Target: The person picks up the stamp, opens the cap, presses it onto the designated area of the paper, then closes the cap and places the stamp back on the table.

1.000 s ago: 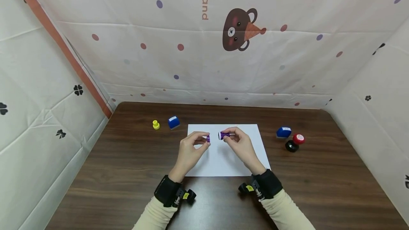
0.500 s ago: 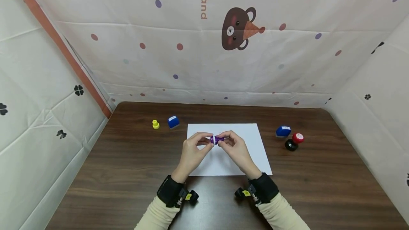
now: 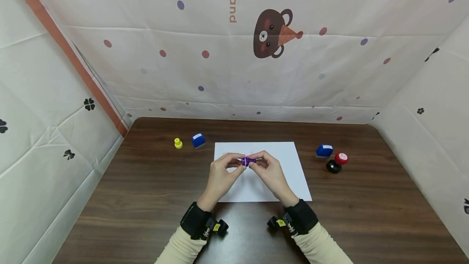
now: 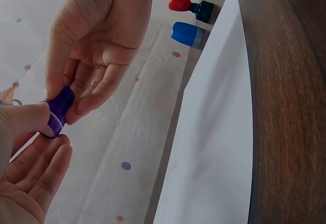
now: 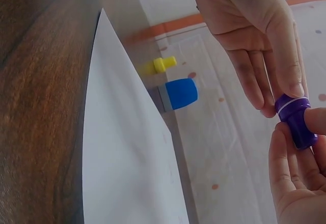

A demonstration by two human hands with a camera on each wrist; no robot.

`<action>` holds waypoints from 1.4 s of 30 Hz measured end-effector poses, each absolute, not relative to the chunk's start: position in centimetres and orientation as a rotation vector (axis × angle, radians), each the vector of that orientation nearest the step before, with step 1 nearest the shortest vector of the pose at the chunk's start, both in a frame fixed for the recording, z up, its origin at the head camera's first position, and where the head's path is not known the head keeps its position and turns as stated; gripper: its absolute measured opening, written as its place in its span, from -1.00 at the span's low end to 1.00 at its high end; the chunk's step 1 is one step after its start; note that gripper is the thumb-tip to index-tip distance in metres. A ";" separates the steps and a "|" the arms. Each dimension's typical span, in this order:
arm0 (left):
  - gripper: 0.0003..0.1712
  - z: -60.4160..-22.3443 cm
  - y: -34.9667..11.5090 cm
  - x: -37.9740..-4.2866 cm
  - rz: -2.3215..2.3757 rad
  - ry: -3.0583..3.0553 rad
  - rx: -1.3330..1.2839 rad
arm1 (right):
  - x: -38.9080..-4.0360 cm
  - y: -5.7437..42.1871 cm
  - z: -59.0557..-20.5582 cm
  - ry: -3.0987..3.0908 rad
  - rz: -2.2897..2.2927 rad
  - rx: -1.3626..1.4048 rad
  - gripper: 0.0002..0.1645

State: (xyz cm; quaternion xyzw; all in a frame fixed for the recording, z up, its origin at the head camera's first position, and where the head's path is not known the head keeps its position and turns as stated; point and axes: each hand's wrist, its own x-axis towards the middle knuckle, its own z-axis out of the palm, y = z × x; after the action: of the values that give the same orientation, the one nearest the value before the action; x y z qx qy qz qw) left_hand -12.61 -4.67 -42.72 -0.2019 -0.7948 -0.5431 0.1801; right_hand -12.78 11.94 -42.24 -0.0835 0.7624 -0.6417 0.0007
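Left hand [image 3: 221, 174] and right hand [image 3: 272, 173] pinch opposite ends of one purple stamp [image 3: 250, 161] over one sheet [image 3: 253, 188]. Brown table [image 3: 146, 199]: two blue blocks [image 3: 198, 140] [image 3: 324, 150], one yellow peg [image 3: 178, 144], one red-black stamp [image 3: 334, 167]. Printed cloth walls [image 3: 165, 80] behind.

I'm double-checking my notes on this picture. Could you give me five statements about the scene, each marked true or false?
1. The left hand and right hand both hold the purple item. True.
2. In the head view, the yellow piece is left of the white paper. True.
3. The purple item lies flat on the white paper. False: it is held up between the hands.
4. The red-and-black stamp is near a blue block. True.
5. The yellow piece is on the white paper. False: it stands on the wooden table.
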 end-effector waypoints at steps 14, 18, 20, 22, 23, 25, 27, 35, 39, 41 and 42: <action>-0.76 -42.9 -4.7 -12.4 -1.508 -2.244 -0.599 | -12.4 11.7 -42.5 2.490 -1.973 -0.280 -0.80; -0.75 -42.9 -4.7 -12.4 -1.501 -2.251 -0.605 | -12.4 11.7 -42.7 2.512 -1.957 -0.285 -0.79; -0.76 -42.9 -4.8 -12.4 -1.488 -2.259 -0.612 | -12.5 11.7 -42.8 2.519 -1.948 -0.289 -0.79; -0.76 -42.9 -4.9 -12.5 -1.466 -2.270 -0.624 | -12.5 11.7 -42.8 2.526 -1.934 -0.288 -0.79; -0.76 -42.9 -4.9 -12.5 -1.448 -2.277 -0.631 | -12.5 11.7 -42.8 2.528 -1.928 -0.286 -0.79; -0.75 -42.8 -5.0 -12.7 -1.404 -2.297 -0.644 | -12.5 11.7 -42.7 2.538 -1.909 -0.273 -0.79; -0.73 -42.8 -5.1 -12.8 -1.339 -2.323 -0.656 | -12.6 11.7 -42.6 2.552 -1.887 -0.263 -0.78; -0.58 -42.8 -5.1 -12.9 -1.082 -2.392 -0.716 | -12.7 11.4 -42.8 2.684 -1.773 -0.312 -0.79; -0.57 -42.8 -4.9 -13.0 -1.025 -2.407 -0.746 | -12.6 11.2 -42.7 2.711 -1.760 -0.367 -0.81; -0.57 -42.8 -4.8 -13.0 -1.011 -2.420 -0.740 | -12.6 11.0 -42.7 2.720 -1.763 -0.395 -0.81; -0.57 -42.8 -4.8 -13.0 -1.009 -2.430 -0.733 | -12.6 11.0 -42.7 2.725 -1.764 -0.409 -0.82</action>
State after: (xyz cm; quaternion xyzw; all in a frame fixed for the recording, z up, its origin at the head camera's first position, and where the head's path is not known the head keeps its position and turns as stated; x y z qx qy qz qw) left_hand -13.01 -4.82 -42.78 -0.2629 -0.8710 -0.3617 0.2036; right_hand -12.60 11.01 -42.72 -0.1247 0.8311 -0.5380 -0.0651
